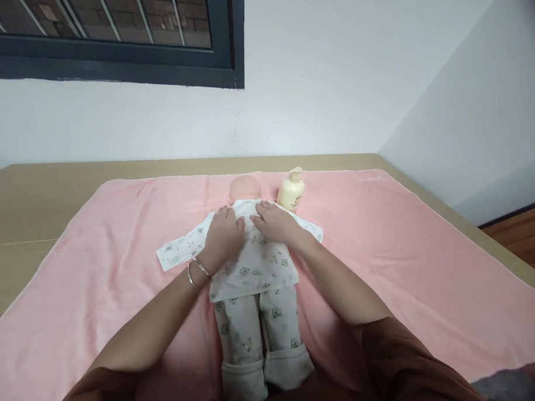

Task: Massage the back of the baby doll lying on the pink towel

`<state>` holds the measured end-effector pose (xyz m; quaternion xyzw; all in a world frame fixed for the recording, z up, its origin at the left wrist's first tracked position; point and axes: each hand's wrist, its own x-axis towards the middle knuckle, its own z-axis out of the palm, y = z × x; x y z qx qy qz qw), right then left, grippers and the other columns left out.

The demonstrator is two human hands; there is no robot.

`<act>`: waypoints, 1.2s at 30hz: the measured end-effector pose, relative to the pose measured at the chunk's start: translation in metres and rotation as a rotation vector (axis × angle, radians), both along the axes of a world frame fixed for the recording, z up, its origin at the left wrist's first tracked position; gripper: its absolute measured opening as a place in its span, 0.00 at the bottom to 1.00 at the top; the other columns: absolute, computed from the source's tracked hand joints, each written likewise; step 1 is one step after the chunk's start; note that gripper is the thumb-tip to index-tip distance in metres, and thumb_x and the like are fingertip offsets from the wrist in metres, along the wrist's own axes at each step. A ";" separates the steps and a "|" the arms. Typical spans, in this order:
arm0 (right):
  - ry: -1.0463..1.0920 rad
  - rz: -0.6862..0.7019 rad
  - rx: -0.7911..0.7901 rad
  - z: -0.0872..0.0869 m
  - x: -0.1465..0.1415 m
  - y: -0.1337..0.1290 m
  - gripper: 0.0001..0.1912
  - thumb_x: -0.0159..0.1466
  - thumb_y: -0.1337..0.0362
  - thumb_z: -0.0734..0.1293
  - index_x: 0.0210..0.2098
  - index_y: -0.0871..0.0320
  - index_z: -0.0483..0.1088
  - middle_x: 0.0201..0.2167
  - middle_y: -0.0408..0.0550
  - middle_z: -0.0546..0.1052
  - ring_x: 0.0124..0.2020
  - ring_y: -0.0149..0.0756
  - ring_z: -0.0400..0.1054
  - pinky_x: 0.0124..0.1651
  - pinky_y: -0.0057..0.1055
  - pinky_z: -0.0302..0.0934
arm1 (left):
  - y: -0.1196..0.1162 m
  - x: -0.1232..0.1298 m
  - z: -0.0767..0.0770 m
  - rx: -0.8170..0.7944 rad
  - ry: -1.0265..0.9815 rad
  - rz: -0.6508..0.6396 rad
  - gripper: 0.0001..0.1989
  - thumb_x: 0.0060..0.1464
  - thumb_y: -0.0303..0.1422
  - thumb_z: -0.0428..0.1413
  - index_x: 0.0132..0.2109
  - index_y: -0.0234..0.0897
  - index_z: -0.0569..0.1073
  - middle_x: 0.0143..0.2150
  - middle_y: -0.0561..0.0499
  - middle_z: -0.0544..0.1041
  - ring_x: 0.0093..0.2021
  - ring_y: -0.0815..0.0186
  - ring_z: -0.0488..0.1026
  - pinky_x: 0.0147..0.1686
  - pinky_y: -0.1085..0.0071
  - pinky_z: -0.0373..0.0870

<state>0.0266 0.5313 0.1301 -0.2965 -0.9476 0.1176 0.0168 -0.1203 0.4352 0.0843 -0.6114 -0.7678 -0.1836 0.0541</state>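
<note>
A baby doll (245, 188) lies stretched out with its smooth, bald head away from me; no face shows. It wears a white printed long-sleeved top (257, 271) and matching trousers (244, 334) with turned-up cuffs. My left hand (225, 231) rests flat on the left side of the top near the shoulder, fingers extended. On the right side, my right hand (274, 222) lies flat on the upper part of the top, its fingers pointing inward. Neither hand grips the cloth visibly. Two silver bangles (196, 272) circle my left wrist.
A cream pump bottle (291, 189) stands upright just right of the doll's head. Under everything spreads a pink blanket (405, 269) with some creases, over a wooden tabletop (35, 198). A white wall (324, 79) and a dark window frame (123, 69) rise behind.
</note>
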 end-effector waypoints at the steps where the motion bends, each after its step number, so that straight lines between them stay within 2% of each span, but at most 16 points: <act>1: 0.001 -0.027 -0.031 -0.002 -0.001 0.005 0.35 0.77 0.54 0.48 0.71 0.75 0.58 0.72 0.67 0.61 0.75 0.51 0.52 0.75 0.41 0.49 | -0.004 0.007 -0.002 0.046 0.043 -0.009 0.27 0.69 0.34 0.38 0.58 0.13 0.71 0.62 0.22 0.71 0.70 0.43 0.65 0.71 0.42 0.61; 4: -0.032 -0.132 -0.019 -0.007 -0.003 -0.002 0.39 0.77 0.53 0.47 0.74 0.82 0.48 0.75 0.72 0.52 0.78 0.55 0.44 0.78 0.46 0.42 | -0.008 0.014 -0.011 0.131 0.033 -0.043 0.28 0.68 0.32 0.37 0.61 0.14 0.69 0.65 0.22 0.68 0.72 0.44 0.62 0.72 0.42 0.61; 6: -0.024 -0.158 0.046 -0.009 -0.003 -0.021 0.38 0.77 0.55 0.48 0.73 0.83 0.49 0.73 0.75 0.54 0.77 0.58 0.47 0.78 0.49 0.42 | -0.002 0.004 -0.016 0.112 -0.072 -0.060 0.26 0.67 0.32 0.39 0.61 0.19 0.71 0.65 0.26 0.69 0.72 0.46 0.63 0.72 0.41 0.61; 8: 0.010 -0.154 0.100 -0.008 -0.002 -0.037 0.37 0.76 0.57 0.50 0.72 0.83 0.51 0.72 0.76 0.57 0.75 0.60 0.50 0.77 0.50 0.43 | 0.006 -0.011 -0.018 0.072 -0.201 -0.024 0.25 0.66 0.34 0.42 0.61 0.24 0.71 0.67 0.30 0.69 0.72 0.47 0.63 0.72 0.41 0.61; 10: 0.047 -0.132 0.086 -0.007 -0.003 -0.038 0.35 0.75 0.58 0.51 0.72 0.81 0.54 0.72 0.74 0.58 0.75 0.59 0.51 0.77 0.49 0.45 | 0.011 -0.017 -0.019 0.069 -0.274 0.025 0.25 0.66 0.36 0.43 0.61 0.27 0.71 0.68 0.32 0.69 0.72 0.47 0.63 0.72 0.41 0.61; 14: 0.089 -0.107 -0.047 -0.007 -0.008 -0.007 0.34 0.75 0.59 0.51 0.72 0.79 0.54 0.74 0.69 0.55 0.77 0.54 0.48 0.77 0.45 0.46 | 0.002 0.002 -0.017 0.184 -0.152 -0.005 0.25 0.67 0.35 0.40 0.62 0.25 0.70 0.65 0.32 0.71 0.71 0.47 0.63 0.72 0.41 0.60; 16: 0.084 -0.131 -0.051 -0.009 -0.010 0.002 0.35 0.76 0.58 0.50 0.73 0.79 0.52 0.75 0.69 0.53 0.77 0.54 0.45 0.77 0.46 0.45 | -0.004 0.012 -0.015 0.208 -0.085 0.007 0.26 0.67 0.32 0.39 0.61 0.22 0.70 0.65 0.29 0.70 0.71 0.45 0.63 0.72 0.41 0.60; 20: 0.073 -0.104 0.088 -0.015 -0.008 -0.021 0.34 0.76 0.61 0.49 0.72 0.83 0.52 0.72 0.75 0.57 0.75 0.59 0.50 0.77 0.51 0.45 | -0.004 0.007 -0.011 0.141 -0.124 -0.020 0.24 0.64 0.31 0.41 0.58 0.24 0.73 0.63 0.30 0.72 0.68 0.47 0.67 0.71 0.42 0.63; 23: 0.107 -0.084 0.160 -0.017 -0.006 -0.040 0.33 0.75 0.62 0.49 0.71 0.82 0.54 0.71 0.78 0.58 0.74 0.63 0.52 0.75 0.54 0.47 | -0.001 -0.003 -0.013 0.092 -0.140 0.010 0.27 0.66 0.32 0.39 0.63 0.21 0.69 0.67 0.28 0.68 0.71 0.43 0.63 0.70 0.37 0.60; 26: 0.159 -0.073 0.096 -0.019 -0.009 -0.034 0.32 0.75 0.63 0.51 0.71 0.80 0.57 0.72 0.74 0.57 0.75 0.61 0.50 0.77 0.52 0.46 | -0.001 0.000 -0.016 0.123 -0.143 0.030 0.29 0.67 0.35 0.39 0.66 0.20 0.66 0.70 0.27 0.63 0.75 0.40 0.57 0.72 0.34 0.54; 29: 0.218 -0.086 -0.001 -0.019 -0.013 -0.018 0.33 0.74 0.62 0.52 0.72 0.79 0.55 0.75 0.71 0.53 0.78 0.57 0.43 0.78 0.51 0.41 | -0.003 0.008 -0.019 0.199 -0.205 0.043 0.29 0.68 0.36 0.40 0.67 0.23 0.66 0.71 0.31 0.63 0.77 0.44 0.54 0.74 0.36 0.50; 32: 0.270 -0.090 -0.068 -0.013 -0.010 -0.015 0.36 0.73 0.60 0.54 0.74 0.76 0.51 0.77 0.68 0.47 0.79 0.57 0.38 0.79 0.56 0.37 | -0.003 0.008 -0.022 0.207 -0.320 0.033 0.29 0.67 0.37 0.41 0.68 0.26 0.66 0.72 0.35 0.63 0.77 0.48 0.54 0.77 0.40 0.49; 36: 0.473 -0.067 0.009 -0.006 -0.004 -0.025 0.34 0.71 0.62 0.53 0.75 0.67 0.52 0.78 0.60 0.43 0.80 0.49 0.33 0.78 0.58 0.36 | -0.007 0.004 -0.028 0.269 -0.480 0.042 0.28 0.69 0.40 0.41 0.69 0.32 0.66 0.73 0.39 0.62 0.77 0.53 0.55 0.77 0.44 0.51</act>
